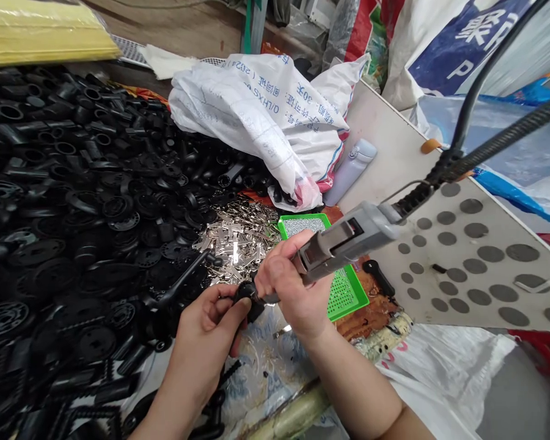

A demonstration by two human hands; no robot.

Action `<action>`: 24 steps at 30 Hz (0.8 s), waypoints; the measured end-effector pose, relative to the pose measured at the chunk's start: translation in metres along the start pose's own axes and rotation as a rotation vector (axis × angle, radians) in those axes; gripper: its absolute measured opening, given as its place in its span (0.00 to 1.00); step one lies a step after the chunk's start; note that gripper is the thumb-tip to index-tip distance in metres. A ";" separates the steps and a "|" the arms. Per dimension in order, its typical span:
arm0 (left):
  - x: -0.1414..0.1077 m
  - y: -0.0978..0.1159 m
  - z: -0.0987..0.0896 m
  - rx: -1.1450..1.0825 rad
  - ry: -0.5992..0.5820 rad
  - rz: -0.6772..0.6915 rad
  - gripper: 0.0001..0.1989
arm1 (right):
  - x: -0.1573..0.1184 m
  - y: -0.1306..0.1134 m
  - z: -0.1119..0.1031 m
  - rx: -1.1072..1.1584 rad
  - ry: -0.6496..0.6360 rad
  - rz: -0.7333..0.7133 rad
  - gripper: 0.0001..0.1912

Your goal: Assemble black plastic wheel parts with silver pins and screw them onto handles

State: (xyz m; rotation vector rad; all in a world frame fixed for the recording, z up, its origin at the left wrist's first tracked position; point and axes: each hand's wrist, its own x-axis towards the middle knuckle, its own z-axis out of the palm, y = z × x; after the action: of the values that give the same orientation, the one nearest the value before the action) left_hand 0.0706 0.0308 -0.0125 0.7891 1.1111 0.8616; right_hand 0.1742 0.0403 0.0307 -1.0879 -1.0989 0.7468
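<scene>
Grey cylindrical driver (364, 237) beside small black plastic part (244, 291)

The right hand (297, 293) clasps the tilted driver, dark-slotted along its casing. The left hand (206, 333) pinches the rounded part, half hidden by fingers, just nearer than the silvery flat metal strips (237, 235).

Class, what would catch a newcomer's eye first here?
Probably the heap of black parts filling the left side. Then the grey tool in the right hand, near the centre, pointing at a black piece in the left hand. Beyond the hands lie shiny metal pieces.
</scene>
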 end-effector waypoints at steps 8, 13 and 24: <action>0.001 -0.003 0.004 0.006 0.056 0.009 0.17 | -0.006 0.003 0.008 0.140 0.183 0.038 0.13; 0.000 -0.003 0.003 0.029 0.046 0.037 0.17 | -0.006 0.004 0.003 0.269 0.243 0.037 0.17; -0.003 0.015 0.003 0.026 0.028 0.108 0.18 | 0.003 -0.025 -0.025 0.169 0.310 -0.179 0.21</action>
State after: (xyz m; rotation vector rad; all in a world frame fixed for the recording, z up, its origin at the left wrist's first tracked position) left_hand 0.0701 0.0343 0.0028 0.8671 1.1135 0.9527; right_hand 0.1981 0.0271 0.0540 -0.9124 -0.8398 0.4999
